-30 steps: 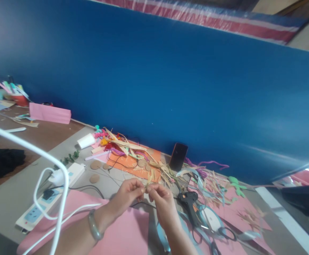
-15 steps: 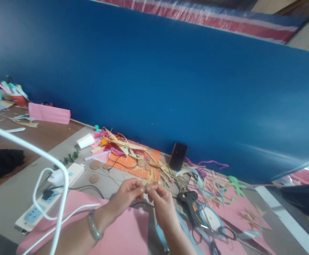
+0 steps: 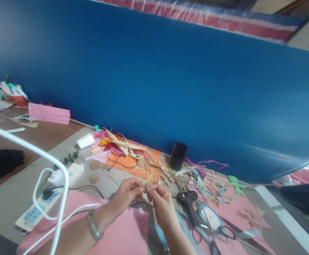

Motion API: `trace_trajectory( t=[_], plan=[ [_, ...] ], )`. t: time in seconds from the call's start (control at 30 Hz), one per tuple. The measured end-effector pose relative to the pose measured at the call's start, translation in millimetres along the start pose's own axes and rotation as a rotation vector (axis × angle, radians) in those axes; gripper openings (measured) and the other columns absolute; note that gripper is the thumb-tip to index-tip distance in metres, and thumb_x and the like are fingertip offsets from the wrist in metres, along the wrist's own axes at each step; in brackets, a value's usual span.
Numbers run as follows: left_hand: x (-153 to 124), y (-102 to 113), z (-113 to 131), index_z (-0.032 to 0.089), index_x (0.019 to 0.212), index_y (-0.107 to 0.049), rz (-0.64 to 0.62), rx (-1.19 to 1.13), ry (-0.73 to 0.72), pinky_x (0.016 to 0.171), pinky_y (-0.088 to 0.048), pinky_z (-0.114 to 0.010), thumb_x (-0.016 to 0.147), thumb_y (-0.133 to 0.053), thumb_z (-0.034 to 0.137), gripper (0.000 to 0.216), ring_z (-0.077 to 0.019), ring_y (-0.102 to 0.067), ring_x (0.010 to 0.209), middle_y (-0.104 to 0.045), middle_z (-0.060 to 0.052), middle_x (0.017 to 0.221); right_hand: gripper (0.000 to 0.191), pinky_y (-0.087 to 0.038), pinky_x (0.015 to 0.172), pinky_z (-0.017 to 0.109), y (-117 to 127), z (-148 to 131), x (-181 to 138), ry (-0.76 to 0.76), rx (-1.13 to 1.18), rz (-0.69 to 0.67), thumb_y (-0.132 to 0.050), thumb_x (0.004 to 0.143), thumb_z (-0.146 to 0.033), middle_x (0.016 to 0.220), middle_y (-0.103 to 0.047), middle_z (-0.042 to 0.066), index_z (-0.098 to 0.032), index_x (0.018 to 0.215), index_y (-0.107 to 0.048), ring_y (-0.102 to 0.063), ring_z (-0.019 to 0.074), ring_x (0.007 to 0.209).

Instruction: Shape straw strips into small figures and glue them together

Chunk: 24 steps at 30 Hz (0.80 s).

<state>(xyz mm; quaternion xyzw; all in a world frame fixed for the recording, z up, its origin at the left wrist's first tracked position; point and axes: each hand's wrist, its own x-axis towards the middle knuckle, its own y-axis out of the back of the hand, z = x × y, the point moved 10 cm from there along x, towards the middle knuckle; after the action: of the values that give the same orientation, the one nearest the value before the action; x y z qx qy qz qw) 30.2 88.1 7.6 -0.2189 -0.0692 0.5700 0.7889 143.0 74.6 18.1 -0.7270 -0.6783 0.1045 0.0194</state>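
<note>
In the middle of the desk my left hand (image 3: 130, 193) and my right hand (image 3: 160, 200) meet fingertip to fingertip. Both are closed in a pinch on a small straw-coloured strip (image 3: 145, 185), mostly hidden by the fingers, so its exact kind is unclear. A bangle (image 3: 94, 225) circles my left wrist. Pink paper (image 3: 128, 232) lies flat beneath my forearms. Just beyond the fingertips are dry husk-like strips (image 3: 154, 173) scattered over an orange sheet (image 3: 122, 161). To the right of my right hand rests a black glue gun (image 3: 190, 205).
A white power strip (image 3: 34, 212) and a thick white cable (image 3: 64, 184) occupy the left. A phone (image 3: 178, 156) leans on the blue partition (image 3: 154, 78). Scissors (image 3: 226, 232) lie at the right, with a green pipe-cleaner figure (image 3: 235, 184) farther back. A white cup (image 3: 85, 141) lies sideways.
</note>
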Motion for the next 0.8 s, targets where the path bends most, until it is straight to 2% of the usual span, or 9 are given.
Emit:
trace_trajectory(
  t=[0.23, 0.47, 0.8],
  plan=[
    [-1, 2, 2, 0.014, 0.067, -0.059, 0.032, 0.014, -0.007, 0.049, -0.035, -0.019, 0.070, -0.070, 0.028, 0.018, -0.0081, -0.050, 0.048, -0.059, 0.003, 0.052, 0.021, -0.036, 0.055, 0.023, -1, -4, 0, 0.004, 0.041, 0.000, -0.074, 0.070, -0.033, 0.056, -0.054, -0.003, -0.015, 0.064, -0.065, -0.045, 0.0099, 0.053],
    [0, -2, -8, 0.015, 0.070, -0.057, -0.015, -0.022, 0.017, 0.049, -0.035, -0.018, 0.074, -0.068, 0.028, 0.018, -0.0071, -0.048, 0.049, -0.058, 0.003, 0.054, 0.022, -0.035, 0.056, 0.023, 2, 1, 3, 0.002, 0.043, 0.012, -0.075, 0.068, -0.032, 0.054, -0.052, -0.004, -0.016, 0.062, -0.062, -0.043, 0.0096, 0.053],
    [-6, -6, 10, 0.013, 0.067, -0.060, 0.009, 0.070, 0.005, 0.056, -0.041, -0.022, 0.079, -0.061, 0.036, 0.026, -0.0109, -0.053, 0.054, -0.064, -0.002, 0.061, 0.022, -0.033, 0.058, 0.024, 7, 0, 5, 0.034, 0.001, 0.038, -0.073, 0.070, -0.034, 0.054, -0.050, -0.005, -0.017, 0.060, -0.061, -0.041, 0.0104, 0.055]
  ],
)
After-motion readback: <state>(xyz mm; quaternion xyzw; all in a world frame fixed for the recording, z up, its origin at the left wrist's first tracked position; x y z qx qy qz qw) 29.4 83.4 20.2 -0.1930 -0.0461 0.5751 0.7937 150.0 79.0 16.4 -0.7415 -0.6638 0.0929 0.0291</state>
